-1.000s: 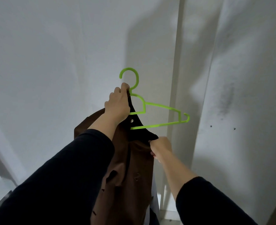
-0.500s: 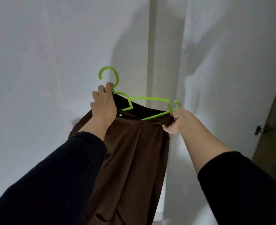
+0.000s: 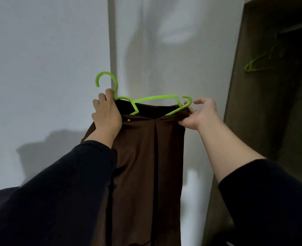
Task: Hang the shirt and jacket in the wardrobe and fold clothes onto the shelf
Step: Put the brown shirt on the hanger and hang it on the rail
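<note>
Head view: a brown jacket (image 3: 146,157) hangs on a bright green hanger (image 3: 153,99), held up in front of a pale wall (image 3: 40,59), left of the wardrobe opening. The left hand (image 3: 107,116) has its grip curled round the neck of the hanger just under the hook, which stands upright above the knuckles; the hand also covers the jacket's left shoulder. A small metal snap (image 3: 128,120) shows on the cloth just right of that hand. The right hand (image 3: 199,114) pinches the jacket's right shoulder between thumb and lower fingers, at the hanger's right end, where a little upturned hook pokes out; its upper fingers are lifted and loosely spread. The jacket drops straight down between the two dark sleeves, a long fold running down its middle. On the far right the wardrobe (image 3: 270,103) stands open and dim inside, with a rail (image 3: 295,27) near the top and a second green hanger (image 3: 260,63) hanging from it, well apart from the jacket.
</note>
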`<state>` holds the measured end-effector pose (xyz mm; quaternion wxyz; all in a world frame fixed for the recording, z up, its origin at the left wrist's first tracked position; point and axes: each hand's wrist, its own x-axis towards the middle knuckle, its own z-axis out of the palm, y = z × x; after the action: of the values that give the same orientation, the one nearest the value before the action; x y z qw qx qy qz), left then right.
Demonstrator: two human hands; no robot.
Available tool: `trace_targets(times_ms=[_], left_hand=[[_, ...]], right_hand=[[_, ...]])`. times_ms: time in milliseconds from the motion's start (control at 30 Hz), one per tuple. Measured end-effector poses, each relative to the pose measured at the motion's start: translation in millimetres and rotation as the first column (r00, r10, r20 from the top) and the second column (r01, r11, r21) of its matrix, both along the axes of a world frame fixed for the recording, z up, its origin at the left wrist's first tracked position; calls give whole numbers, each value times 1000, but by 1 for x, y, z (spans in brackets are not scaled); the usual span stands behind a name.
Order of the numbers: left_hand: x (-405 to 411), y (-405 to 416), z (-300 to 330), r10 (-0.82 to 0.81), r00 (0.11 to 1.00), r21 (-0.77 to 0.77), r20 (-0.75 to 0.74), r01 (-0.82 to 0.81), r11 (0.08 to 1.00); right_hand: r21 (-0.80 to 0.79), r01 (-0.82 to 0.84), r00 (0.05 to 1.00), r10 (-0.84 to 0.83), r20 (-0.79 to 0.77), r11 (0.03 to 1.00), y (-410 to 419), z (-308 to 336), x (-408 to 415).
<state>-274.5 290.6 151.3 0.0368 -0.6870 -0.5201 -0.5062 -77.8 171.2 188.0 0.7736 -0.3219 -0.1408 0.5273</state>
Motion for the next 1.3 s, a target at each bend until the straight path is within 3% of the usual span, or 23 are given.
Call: trace_targets(times_ms=[233, 300, 367, 467, 567, 633, 700, 767, 867, 1033, 1100, 1167, 1300], left_hand=[[44, -27, -3, -105, 990, 59, -93, 111, 992], [51, -33, -4, -151, 981, 82, -120, 161, 984], [61, -42, -5, -176, 969, 92, -172, 194, 977], [83, -57, -5, -189, 925, 113, -329, 237, 965], [108, -69, -7, -207, 891, 107, -404, 271, 957], [121, -72, -6, -217, 899, 94, -381, 271, 958], [132, -75, -3, -235, 905, 88, -355, 282, 955], [142, -78, -1, -256, 903, 89, -346, 304, 949], [158, -83, -2, -306, 889, 87, -342, 354, 931], [181, -85, -2, -430, 851, 68, -300, 469, 881], [188, -83, -1, -472, 834, 74, -287, 511, 857], [194, -79, -2, -514, 809, 78, -284, 554, 829], [201, -63, -3, -638, 721, 56, -271, 673, 737]], right_hand=[[-102, 50, 990, -36, 137, 994, -51, 12, 47], [-140, 130, 980, -105, 169, 982, -58, 13, 65], [-193, 248, 932, -180, 313, 949, -60, 13, 78], [-170, 479, 733, -286, 617, 861, -60, 9, 87], [-33, 551, 554, -336, 762, 834, -63, 9, 88], [0, 525, 431, -266, 863, 851, -68, 7, 87], [-34, 569, 160, -71, 985, 821, -73, 1, 89], [-22, 684, -116, 138, 984, 729, -77, -10, 94], [48, 764, -310, 300, 902, 644, -82, -23, 104], [349, 699, -647, 345, 680, 625, -92, -29, 122], [310, 611, -680, 282, 677, 729, -92, -28, 128], [200, 557, -614, 238, 753, 806, -95, -29, 132], [286, 580, -690, 274, 670, 763, -103, -32, 142]])
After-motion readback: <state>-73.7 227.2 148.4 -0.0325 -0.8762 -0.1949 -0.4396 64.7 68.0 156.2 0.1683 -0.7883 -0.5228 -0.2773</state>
